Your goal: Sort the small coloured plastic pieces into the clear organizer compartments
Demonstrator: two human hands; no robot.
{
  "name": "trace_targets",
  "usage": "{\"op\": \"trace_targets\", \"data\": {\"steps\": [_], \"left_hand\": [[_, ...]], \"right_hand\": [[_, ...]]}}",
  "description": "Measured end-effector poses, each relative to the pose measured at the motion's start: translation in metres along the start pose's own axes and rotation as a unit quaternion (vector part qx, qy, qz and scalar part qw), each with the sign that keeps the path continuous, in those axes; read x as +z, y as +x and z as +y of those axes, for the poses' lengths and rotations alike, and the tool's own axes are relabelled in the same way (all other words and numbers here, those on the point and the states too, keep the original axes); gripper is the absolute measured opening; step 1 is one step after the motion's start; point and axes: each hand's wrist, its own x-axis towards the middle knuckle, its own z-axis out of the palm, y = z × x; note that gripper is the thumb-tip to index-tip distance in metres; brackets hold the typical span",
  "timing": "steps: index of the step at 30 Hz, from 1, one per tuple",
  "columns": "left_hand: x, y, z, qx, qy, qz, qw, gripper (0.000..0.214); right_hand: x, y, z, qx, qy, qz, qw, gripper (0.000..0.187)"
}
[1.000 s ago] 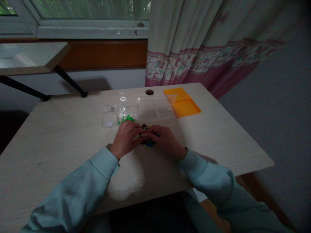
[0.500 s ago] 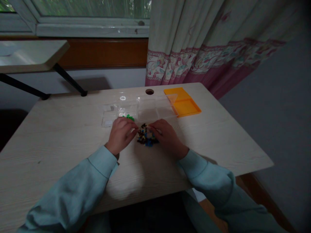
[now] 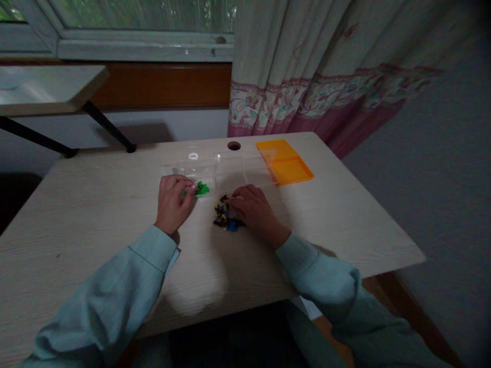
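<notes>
A small heap of mixed beads [image 3: 224, 216], dark, blue and yellow, lies on the pale wooden table [image 3: 95, 214]. My right hand [image 3: 253, 209] rests at the heap's right side with its fingertips curled onto the beads. My left hand [image 3: 172, 202] is over the left end of a clear compartment box [image 3: 230, 171], fingers pinched beside a cluster of green beads [image 3: 201, 188] in one compartment. What the pinch holds is too small to see.
An orange lid or tray [image 3: 286, 163] lies at the box's right end. A cable hole [image 3: 233, 146] is at the table's far edge. A second table [image 3: 46, 89] stands at the back left, a curtain [image 3: 307, 76] at the back right.
My left hand has left the heap and moved left and away to the green beads' compartment. My right hand stays at the heap, which now shows fully.
</notes>
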Motion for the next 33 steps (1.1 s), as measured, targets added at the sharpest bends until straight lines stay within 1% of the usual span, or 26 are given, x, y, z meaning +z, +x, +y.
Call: {"op": "trace_targets", "data": {"steps": [5, 14, 18, 22, 33], "left_hand": [[-0.0007, 0.0003, -0.0001, 0.002, -0.002, -0.006, 1.0, 0.017], [-0.0011, 0.001, 0.0011, 0.004, -0.007, 0.0, 1.0, 0.017], [-0.0009, 0.0008, 0.0013, 0.012, 0.0, 0.001, 1.0, 0.016], [-0.0005, 0.0005, 0.0007, 0.016, 0.002, 0.002, 1.0, 0.015], [0.0004, 0.0008, 0.0015, 0.005, 0.004, -0.005, 1.0, 0.014]], "right_hand": [[-0.0009, 0.0042, -0.0013, -0.004, -0.033, -0.019, 0.999, 0.024], [0.0006, 0.0051, -0.0005, -0.002, -0.045, 0.007, 0.999, 0.017], [0.002, 0.0058, 0.0004, -0.009, -0.047, 0.0, 0.999, 0.013], [0.0012, 0.0066, -0.0005, 0.0, -0.05, 0.001, 0.999, 0.011], [-0.0025, 0.0069, -0.0054, 0.012, -0.051, -0.001, 0.999, 0.012]]}}
